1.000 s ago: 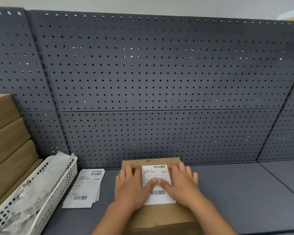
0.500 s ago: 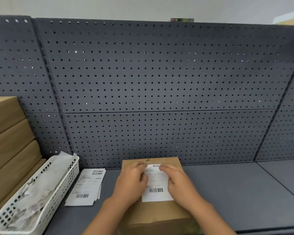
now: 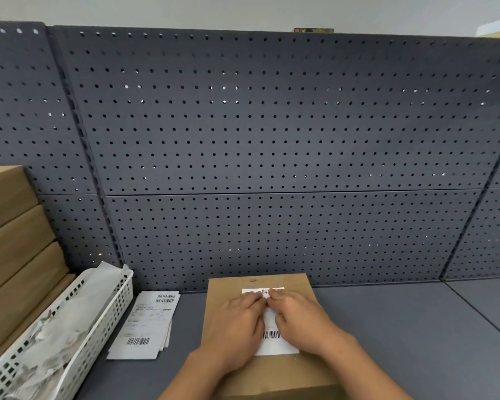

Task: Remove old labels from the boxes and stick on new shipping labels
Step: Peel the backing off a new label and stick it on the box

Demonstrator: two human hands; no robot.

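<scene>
A flat brown cardboard box (image 3: pixel 289 373) lies on the grey table in front of me, its far edge near the pegboard. A white shipping label (image 3: pixel 274 343) with barcodes lies on its top. My left hand (image 3: pixel 234 324) and my right hand (image 3: pixel 300 319) lie flat on the label, side by side. Their fingertips meet near the label's far edge and press it down. The hands cover most of the label's middle. A stack of loose white labels (image 3: pixel 147 324) lies on the table to the left of the box.
A white perforated plastic basket (image 3: pixel 98 321) with crumpled peeled paper stands at the left. Beside it rises a stack of brown boxes (image 3: pixel 9 249). A dark grey pegboard wall (image 3: pixel 272 140) closes the back. Grey table surface (image 3: pixel 416 327) stretches to the right.
Both hands have slid away from me along the label, from its middle to its far edge, and their fingertips have come together. The box has not moved.
</scene>
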